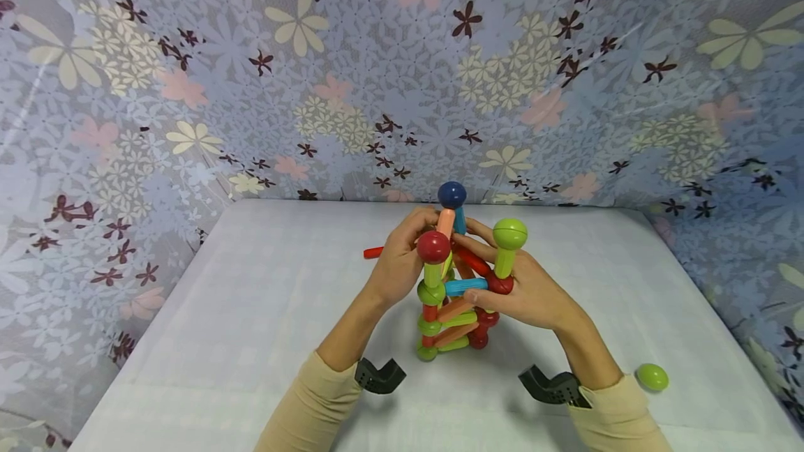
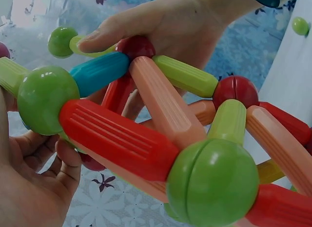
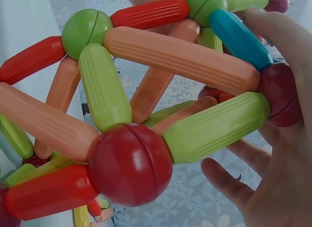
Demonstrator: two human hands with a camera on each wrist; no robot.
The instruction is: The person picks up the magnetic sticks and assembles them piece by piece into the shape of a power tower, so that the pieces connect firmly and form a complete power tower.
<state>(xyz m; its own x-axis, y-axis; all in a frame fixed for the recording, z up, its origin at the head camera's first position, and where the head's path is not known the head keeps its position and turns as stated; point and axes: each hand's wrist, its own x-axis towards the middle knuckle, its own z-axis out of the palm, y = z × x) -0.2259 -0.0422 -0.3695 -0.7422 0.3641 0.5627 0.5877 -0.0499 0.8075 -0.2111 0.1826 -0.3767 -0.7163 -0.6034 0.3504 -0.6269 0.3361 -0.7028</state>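
A tower of magnetic sticks and balls [image 1: 444, 312] stands on the white table between both hands. My left hand [image 1: 396, 264] holds its upper left side, fingers reaching behind the top corner; in the left wrist view its curled fingertips are close by a green ball [image 2: 48, 100]. From the right, my right hand [image 1: 534, 288] grips the upper corner at a red ball [image 1: 500, 283], thumb by the blue stick [image 1: 466, 287] and fingers stretching behind. Upright sticks on top carry a red ball [image 1: 433, 247], a dark blue ball [image 1: 451, 194] and a green ball [image 1: 510, 234].
A loose green ball [image 1: 652, 377] lies at the table's right, near the right sleeve. A red stick [image 1: 373, 252] shows left of the tower, behind my left hand. Flowered cloth [image 1: 402, 89] hangs beyond the table's far edge [image 1: 301, 201].
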